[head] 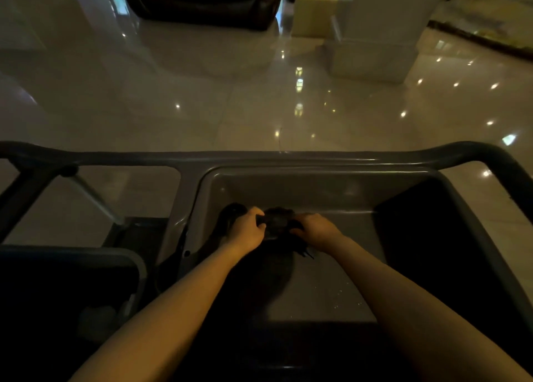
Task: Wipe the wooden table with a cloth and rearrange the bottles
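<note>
Wringing dark cloth (277, 223) over grey tub (317, 185) of cleaning cart, we judge. Our left hand (247, 229) and right hand (316, 229) both clamped on cloth, one grip each end, bunched between them, held low inside tub so drips stay there. No wooden tabletop, no bottles in view; wiping not begun. Glossy floor (230, 107) beyond cart.
</note>
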A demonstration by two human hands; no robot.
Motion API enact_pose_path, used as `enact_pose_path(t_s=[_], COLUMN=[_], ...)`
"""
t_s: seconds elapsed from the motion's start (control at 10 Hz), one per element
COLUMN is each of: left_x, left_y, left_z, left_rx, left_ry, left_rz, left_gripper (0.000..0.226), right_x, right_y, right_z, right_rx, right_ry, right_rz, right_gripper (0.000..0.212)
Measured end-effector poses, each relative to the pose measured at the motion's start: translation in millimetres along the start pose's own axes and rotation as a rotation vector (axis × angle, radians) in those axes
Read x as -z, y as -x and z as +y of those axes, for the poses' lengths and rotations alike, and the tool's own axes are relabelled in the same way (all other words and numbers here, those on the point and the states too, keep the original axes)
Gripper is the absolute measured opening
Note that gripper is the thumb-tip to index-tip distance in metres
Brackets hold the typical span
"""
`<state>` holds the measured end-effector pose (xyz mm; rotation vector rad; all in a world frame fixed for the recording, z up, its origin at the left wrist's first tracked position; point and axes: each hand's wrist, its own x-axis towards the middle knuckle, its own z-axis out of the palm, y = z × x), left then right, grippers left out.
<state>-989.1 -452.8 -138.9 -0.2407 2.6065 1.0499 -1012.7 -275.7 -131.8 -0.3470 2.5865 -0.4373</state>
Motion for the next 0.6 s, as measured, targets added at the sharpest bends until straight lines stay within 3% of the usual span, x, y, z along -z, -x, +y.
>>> enact_pose_path(t_s=[0.2, 0.6], left_x=[-5.0, -4.4], left_y=[-12.6, 17.2], left_z=[-4.3, 25.1], left_rx=[0.045, -0.146], left_ry=[-0.103, -0.419], left_rz=[0.017, -0.024], left_gripper=[0.058, 0.067], right_x=[-16.3, 5.1], right_y=[-7.6, 39.1], right_z=[-6.1, -9.7], right_rx=[-0.165, -0.15], right_ry=[0.249, 0.219], right_rz=[0.262, 0.186], right_gripper=[0.051, 0.085])
